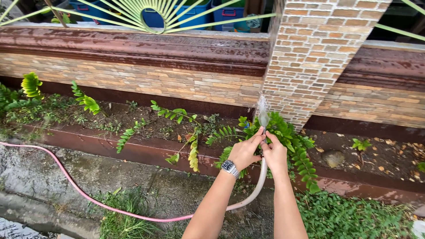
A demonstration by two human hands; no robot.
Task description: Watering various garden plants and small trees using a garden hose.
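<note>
We hold the hose point(261, 177) end up in both hands over the plant bed.

Our left hand point(245, 152), a watch point(229, 167) on its wrist, is clenched around the hose just below its tip, thumb and forefinger reaching up toward the mouth. Our right hand point(275, 154) closes on the same stretch from the other side, its fingers point(271, 138) touching the left ones. Water point(263, 107) spurts up just above the fingertips; whether a finger pinches the mouth itself we cannot quite tell. Below our palms the hose curves down between our forearms and runs away leftward, turning pink across the wet pavement point(53, 172). A leafy green plant point(294, 146) spreads right behind our knuckles, with the brick pillar point(316, 48) beyond the spray and a low brick wall point(133, 75) farther left.
</note>
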